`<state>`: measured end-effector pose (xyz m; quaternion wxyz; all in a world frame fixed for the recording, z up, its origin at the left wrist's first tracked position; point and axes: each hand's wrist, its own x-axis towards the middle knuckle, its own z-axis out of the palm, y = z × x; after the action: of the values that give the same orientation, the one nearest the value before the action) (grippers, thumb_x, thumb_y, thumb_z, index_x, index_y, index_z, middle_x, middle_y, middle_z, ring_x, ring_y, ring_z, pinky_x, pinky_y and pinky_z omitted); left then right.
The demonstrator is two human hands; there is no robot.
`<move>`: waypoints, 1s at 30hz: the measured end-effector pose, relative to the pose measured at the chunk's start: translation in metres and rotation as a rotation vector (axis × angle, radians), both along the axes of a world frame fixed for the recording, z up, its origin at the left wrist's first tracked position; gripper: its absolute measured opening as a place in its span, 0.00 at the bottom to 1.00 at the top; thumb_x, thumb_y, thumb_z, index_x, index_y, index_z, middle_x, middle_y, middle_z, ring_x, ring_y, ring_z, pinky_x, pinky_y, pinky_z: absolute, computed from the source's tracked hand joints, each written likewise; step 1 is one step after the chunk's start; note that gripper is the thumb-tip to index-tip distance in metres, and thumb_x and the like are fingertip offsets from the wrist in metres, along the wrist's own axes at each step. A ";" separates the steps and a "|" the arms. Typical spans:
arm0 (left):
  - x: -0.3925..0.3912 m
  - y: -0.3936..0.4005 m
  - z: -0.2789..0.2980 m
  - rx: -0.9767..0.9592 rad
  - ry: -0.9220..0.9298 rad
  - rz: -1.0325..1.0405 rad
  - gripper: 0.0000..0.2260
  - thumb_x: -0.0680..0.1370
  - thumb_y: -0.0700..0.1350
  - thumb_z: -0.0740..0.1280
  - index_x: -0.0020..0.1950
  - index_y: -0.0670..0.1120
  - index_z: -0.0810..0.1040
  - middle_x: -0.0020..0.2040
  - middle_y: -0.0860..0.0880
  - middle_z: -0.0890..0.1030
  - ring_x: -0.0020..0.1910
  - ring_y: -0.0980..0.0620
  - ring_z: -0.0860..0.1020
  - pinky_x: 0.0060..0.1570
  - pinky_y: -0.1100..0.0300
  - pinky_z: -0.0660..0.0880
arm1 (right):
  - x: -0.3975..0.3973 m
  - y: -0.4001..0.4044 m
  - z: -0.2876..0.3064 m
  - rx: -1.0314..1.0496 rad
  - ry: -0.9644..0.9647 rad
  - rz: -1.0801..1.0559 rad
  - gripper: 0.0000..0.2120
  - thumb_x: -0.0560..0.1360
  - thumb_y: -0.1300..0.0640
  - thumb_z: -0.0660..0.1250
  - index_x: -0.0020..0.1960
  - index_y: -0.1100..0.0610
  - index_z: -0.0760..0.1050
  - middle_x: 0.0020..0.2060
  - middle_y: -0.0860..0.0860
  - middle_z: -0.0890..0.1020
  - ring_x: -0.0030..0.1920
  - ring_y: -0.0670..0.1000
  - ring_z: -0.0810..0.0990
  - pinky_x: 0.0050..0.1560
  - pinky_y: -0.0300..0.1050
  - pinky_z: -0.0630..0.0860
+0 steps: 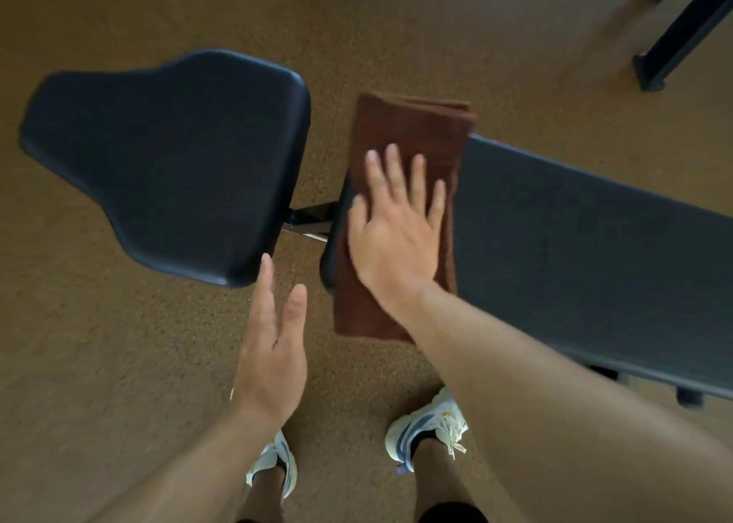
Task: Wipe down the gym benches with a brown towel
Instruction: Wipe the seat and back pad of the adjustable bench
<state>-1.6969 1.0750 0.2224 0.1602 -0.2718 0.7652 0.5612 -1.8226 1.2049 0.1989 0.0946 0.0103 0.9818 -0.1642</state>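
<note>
A folded brown towel [412,133] lies across the left end of the long black back pad [587,253] of the gym bench, hanging over both its far and near edges. My right hand [396,229] rests flat on the towel with fingers spread, pressing it onto the pad. The bench's black seat pad [170,157] lies to the left, separated from the back pad by a gap where the metal frame [313,221] shows. My left hand [273,348] hovers open and empty in front of the seat pad's near corner, touching nothing.
Brown speckled floor [119,344] surrounds the bench. Black legs of other equipment [674,38] stand at the top right. My feet in white shoes [428,427] stand close to the bench's near side.
</note>
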 end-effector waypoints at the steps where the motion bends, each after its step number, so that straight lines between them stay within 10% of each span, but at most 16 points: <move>1: 0.002 0.000 0.004 -0.018 0.007 0.006 0.29 0.81 0.68 0.51 0.80 0.66 0.48 0.80 0.68 0.53 0.77 0.70 0.53 0.80 0.52 0.54 | 0.014 -0.015 0.000 0.006 0.018 0.183 0.26 0.84 0.44 0.52 0.82 0.44 0.62 0.83 0.44 0.59 0.85 0.53 0.47 0.83 0.60 0.41; 4: -0.005 0.004 0.012 -0.064 0.034 -0.021 0.32 0.78 0.70 0.51 0.81 0.65 0.47 0.80 0.67 0.52 0.77 0.71 0.51 0.79 0.54 0.53 | 0.032 -0.029 -0.003 0.085 -0.015 0.529 0.23 0.86 0.44 0.49 0.76 0.46 0.73 0.79 0.45 0.69 0.84 0.54 0.51 0.82 0.61 0.41; 10: -0.054 0.026 0.022 -0.100 0.088 -0.104 0.34 0.79 0.69 0.53 0.82 0.60 0.47 0.81 0.65 0.50 0.78 0.69 0.49 0.80 0.51 0.51 | 0.023 0.006 -0.002 0.058 -0.034 0.632 0.27 0.86 0.42 0.47 0.82 0.49 0.61 0.84 0.49 0.56 0.84 0.53 0.41 0.82 0.61 0.38; 22: -0.109 0.138 0.010 -0.464 0.054 -0.832 0.37 0.82 0.62 0.57 0.82 0.56 0.39 0.81 0.57 0.32 0.76 0.60 0.26 0.77 0.52 0.31 | -0.014 0.272 -0.013 0.112 -0.030 -0.176 0.27 0.85 0.41 0.44 0.84 0.41 0.52 0.84 0.42 0.52 0.84 0.48 0.44 0.83 0.55 0.41; 30: -0.137 0.193 -0.001 -0.714 -0.180 -1.049 0.72 0.56 0.81 0.67 0.72 0.49 0.16 0.71 0.46 0.15 0.70 0.40 0.17 0.70 0.35 0.25 | 0.069 0.380 -0.008 0.127 -0.129 -0.834 0.29 0.86 0.40 0.43 0.85 0.44 0.47 0.85 0.43 0.47 0.84 0.48 0.40 0.83 0.56 0.37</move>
<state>-1.8336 1.2679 0.2214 0.3769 0.0561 0.9198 0.0935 -1.7539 1.5852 0.1908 0.0804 0.4226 0.8938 -0.1267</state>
